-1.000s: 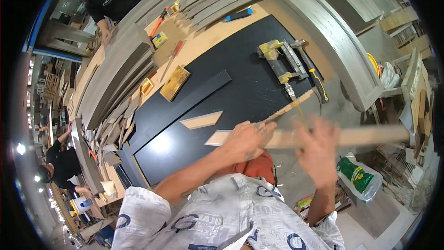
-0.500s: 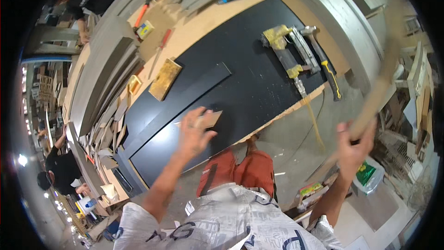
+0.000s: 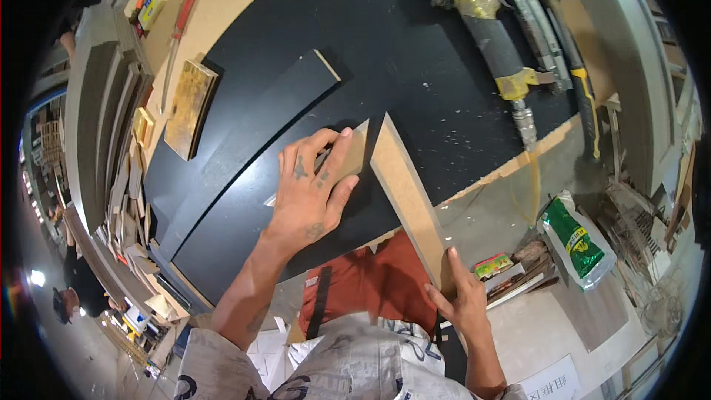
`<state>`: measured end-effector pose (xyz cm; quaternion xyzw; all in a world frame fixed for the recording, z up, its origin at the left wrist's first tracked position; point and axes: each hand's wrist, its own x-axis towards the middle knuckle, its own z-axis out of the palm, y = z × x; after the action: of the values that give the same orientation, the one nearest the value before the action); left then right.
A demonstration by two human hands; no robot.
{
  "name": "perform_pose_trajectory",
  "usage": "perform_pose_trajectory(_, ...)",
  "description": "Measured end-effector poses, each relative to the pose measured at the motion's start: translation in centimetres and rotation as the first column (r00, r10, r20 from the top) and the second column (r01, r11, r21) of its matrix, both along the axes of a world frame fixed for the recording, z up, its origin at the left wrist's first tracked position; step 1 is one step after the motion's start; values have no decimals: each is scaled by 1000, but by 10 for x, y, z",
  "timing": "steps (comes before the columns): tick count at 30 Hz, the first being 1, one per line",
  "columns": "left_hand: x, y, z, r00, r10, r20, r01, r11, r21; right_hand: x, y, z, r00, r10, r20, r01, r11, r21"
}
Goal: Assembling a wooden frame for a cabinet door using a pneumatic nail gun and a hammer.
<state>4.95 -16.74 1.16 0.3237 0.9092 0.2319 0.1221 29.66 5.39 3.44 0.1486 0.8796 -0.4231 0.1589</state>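
My left hand (image 3: 305,196) is closed over a short wood strip (image 3: 356,152), which lies on a black panel (image 3: 400,52). The strip's slanted end pokes out past my fingers; the rest is mostly covered. In my right hand (image 3: 464,295) is a longer wood strip (image 3: 409,185), gripped near its lower part, with thumb and fingers on either side. Its pointed, angle-cut tip rests over the panel, a small gap from the short strip's end. Farther left, a dark flat board (image 3: 285,104) lies on the panel.
A taped nail gun (image 3: 495,44) and a hammer (image 3: 583,92) lie at the panel's right. To the left are a wood block (image 3: 189,107), a red-handled file (image 3: 179,30) and stacked grey boards (image 3: 100,104). A green packet (image 3: 579,246) sits at the lower right.
My right hand has swung the long strip in from the far right, bringing its tip beside the short one. My left hand stays on the short strip. The view is closer to the panel.
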Motion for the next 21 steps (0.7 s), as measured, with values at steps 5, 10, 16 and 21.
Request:
perform_pose_trajectory(5,-4,3,-4,1000,-9,-20,10,999,41,5,6,-10,998,43,-45,-45,999,-29)
perform_pose_trajectory(10,-3,-1,-8,998,-9,-62,11,1000,23,5,1,-12,997,25,-67,-29,998,-58)
perform_pose_trajectory(16,-3,-2,-10,999,-15,-36,16,999,46,12,-1,-14,998,-8,-54,2,994,-112)
perform_pose_trajectory(21,-2,-3,-11,998,-19,-52,20,1000,20,8,2,-12,999,9,-46,-14,995,-96)
